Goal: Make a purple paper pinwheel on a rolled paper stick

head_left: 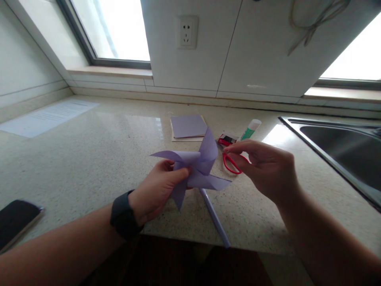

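A light purple paper pinwheel [195, 163] is held over the counter, its blades curled outward. My left hand [162, 182], with a dark watch on its wrist, is closed around it, the thumb pressing close to its centre. To the right, my right hand [262, 163] is raised with thumb and fingertips pinched together; anything between them is too small to make out. Just behind those fingertips lie red-handled scissors [232, 169], partly covered by the hand. Below the pinwheel a rolled purple paper stick [216, 218] lies slanting toward the counter's front edge.
A stack of purple paper [189, 126] lies behind the pinwheel. Near the scissors are a red and black small box [226, 139] and a glue stick [251, 129]. A steel sink [342, 147] borders the right, a phone [19, 222] the left front, a printed sheet [47, 117] the back left.
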### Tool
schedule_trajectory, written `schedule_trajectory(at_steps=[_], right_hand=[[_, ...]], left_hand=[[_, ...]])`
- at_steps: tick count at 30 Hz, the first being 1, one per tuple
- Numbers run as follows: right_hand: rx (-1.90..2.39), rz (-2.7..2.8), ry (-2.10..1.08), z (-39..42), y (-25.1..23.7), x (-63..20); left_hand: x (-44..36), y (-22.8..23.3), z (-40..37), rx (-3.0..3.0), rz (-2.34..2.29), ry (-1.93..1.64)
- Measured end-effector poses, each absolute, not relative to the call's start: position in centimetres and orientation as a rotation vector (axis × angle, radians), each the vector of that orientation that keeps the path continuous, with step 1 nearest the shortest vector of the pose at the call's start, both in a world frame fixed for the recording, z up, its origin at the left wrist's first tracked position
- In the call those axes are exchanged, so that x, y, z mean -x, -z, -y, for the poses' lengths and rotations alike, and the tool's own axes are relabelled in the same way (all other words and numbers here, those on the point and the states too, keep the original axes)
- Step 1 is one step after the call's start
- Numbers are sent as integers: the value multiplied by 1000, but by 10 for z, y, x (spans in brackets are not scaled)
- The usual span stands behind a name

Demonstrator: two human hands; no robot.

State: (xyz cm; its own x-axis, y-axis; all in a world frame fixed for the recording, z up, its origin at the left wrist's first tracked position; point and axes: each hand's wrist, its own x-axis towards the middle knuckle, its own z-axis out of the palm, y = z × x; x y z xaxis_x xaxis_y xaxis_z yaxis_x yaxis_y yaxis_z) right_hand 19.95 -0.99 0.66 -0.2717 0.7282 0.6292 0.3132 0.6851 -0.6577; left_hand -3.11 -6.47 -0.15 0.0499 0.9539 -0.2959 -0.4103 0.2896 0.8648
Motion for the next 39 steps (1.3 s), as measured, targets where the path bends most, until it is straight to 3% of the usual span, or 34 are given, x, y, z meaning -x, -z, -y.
schedule_trajectory(at_steps=[25, 39], right_hand=[[575, 2118, -233, 40, -22, -174], [605, 2159, -320, 38, -19, -172]], left_hand=[[31, 3, 65, -737, -994, -1193], [32, 4, 65, -775, -1040, -1165]])
